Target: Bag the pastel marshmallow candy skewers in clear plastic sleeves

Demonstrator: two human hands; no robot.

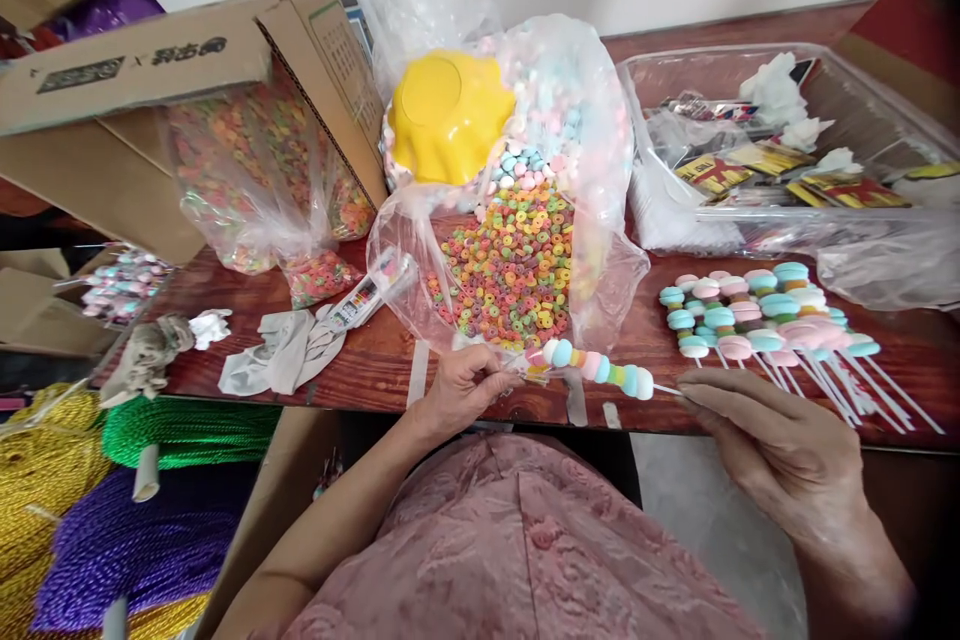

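Just above my lap, at the table's front edge, a candy skewer (596, 367) lies level between my hands, with pastel marshmallows and small gummy rings threaded on a white stick. My right hand (780, 450) pinches the bare end of that stick. At the other end my left hand (461, 388) is closed on a clear plastic wrapper (534, 366), which seems to cover the skewer's tip. Behind them, an opened plastic bag holds many colourful gummy rings (517, 270). Marshmallows (555, 110) fill the bag beyond, under an upturned yellow bowl (450, 115).
Finished-looking skewers (750, 315) lie in a pile on the right. Behind them stands a clear plastic bin (750, 210) with packets. A cardboard box (322, 80) with bagged gummies stands left, near pale gloves (285, 350). Coloured cord bundles (142, 520) are at lower left.
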